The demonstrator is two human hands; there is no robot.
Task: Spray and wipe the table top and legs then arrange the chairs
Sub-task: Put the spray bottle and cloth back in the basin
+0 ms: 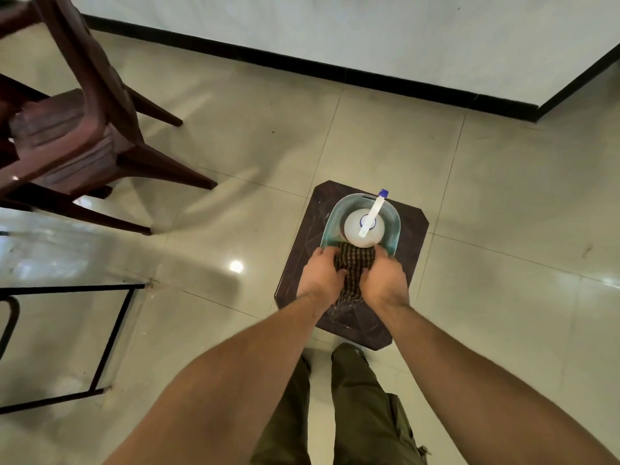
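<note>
Tiled floor, white wall and a dark stool seen from above

Glossy pale floor tiles [369, 135] run to a white wall [302, 25] edged with a black skirting [302, 63], and a lamp's bright reflection [236, 266] shines on one tile. A dark stool [412, 229] with clipped corners stands on the floor, carrying a pale teal slatted basket [394, 213] on its far half. Olive-green trousers [362, 414] show just below the stool.

Bare left hand [320, 275], bare right hand [384, 280], bare forearms [235, 380], olive-green cargo trousers [362, 414]

Left hand [320, 275], right hand [385, 280], fingers curled.
</note>
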